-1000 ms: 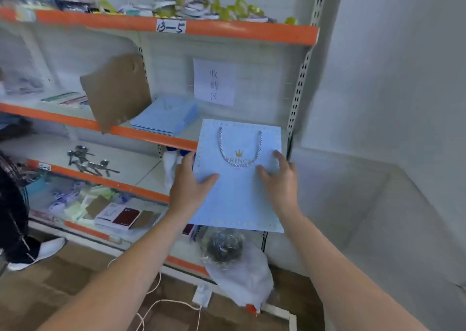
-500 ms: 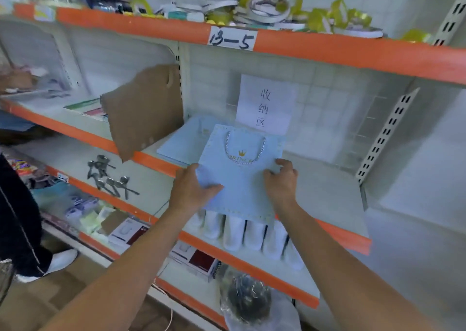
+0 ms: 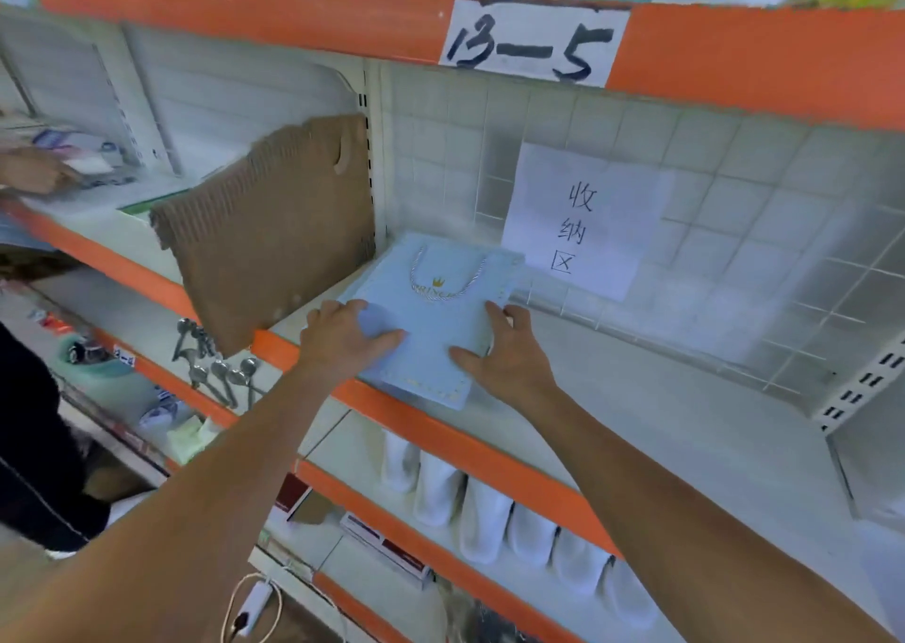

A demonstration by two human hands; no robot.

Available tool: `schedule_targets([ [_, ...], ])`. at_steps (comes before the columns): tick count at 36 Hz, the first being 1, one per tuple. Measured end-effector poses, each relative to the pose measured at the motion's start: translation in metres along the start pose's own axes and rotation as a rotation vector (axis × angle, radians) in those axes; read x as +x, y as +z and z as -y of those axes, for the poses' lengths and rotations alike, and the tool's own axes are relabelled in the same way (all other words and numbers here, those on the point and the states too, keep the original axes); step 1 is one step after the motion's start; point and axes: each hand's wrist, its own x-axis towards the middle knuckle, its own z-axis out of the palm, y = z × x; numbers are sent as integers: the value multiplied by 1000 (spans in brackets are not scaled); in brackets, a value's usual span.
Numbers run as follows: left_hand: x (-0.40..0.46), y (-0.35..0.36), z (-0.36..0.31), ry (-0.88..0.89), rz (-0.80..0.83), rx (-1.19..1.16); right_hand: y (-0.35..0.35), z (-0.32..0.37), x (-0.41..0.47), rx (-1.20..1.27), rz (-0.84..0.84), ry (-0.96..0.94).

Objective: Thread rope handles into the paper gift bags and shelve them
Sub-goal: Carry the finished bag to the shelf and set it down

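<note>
Bag (image 3: 431,343) first: I see the light blue paper gift bag lying flat on the orange-edged shelf (image 3: 489,434), its near corner reaching out over the front lip and its top end toward the wire-grid back panel. Its silver rope handle (image 3: 448,277) is threaded in and lies looped on the upper face, around a small gold crown mark. My left hand (image 3: 343,339) grips the bag's left edge, thumb on top and fingers curled around the side. My right hand (image 3: 507,348) rests on the right edge with fingers fairly straight, thumb pressing the face. Under the bag I can make out more blue bags, though blur hides how many. A torn cardboard sheet (image 3: 274,236) stands just left, and a paper sign (image 3: 583,223) hangs behind.
</note>
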Motion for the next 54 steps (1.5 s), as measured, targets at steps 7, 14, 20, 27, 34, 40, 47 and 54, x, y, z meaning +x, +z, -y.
schedule_targets([
  [7, 46, 8, 23, -2, 20, 91, 30, 0, 33, -236, 117, -12],
  [14, 59, 13, 27, 10, 43, 176, 46, -2, 41, -295, 132, -8],
  [20, 65, 17, 30, -88, 65, 95, 59, 3, 45, -308, 99, 36],
  [27, 63, 21, 19, -92, 112, 300, 61, 0, 47, -293, 141, 21],
  [34, 38, 26, -20, 41, 14, 533, 32, -7, 34, -234, 121, -12],
  [40, 1, 40, -63, 141, -17, 545, -7, -30, 7, -299, 83, 38],
  [47, -67, 80, -117, 355, 17, 523, -53, -71, -66, -330, -23, 223],
  [54, -151, 109, -175, 604, 85, 395, -93, -113, -179, -365, -181, 436],
])
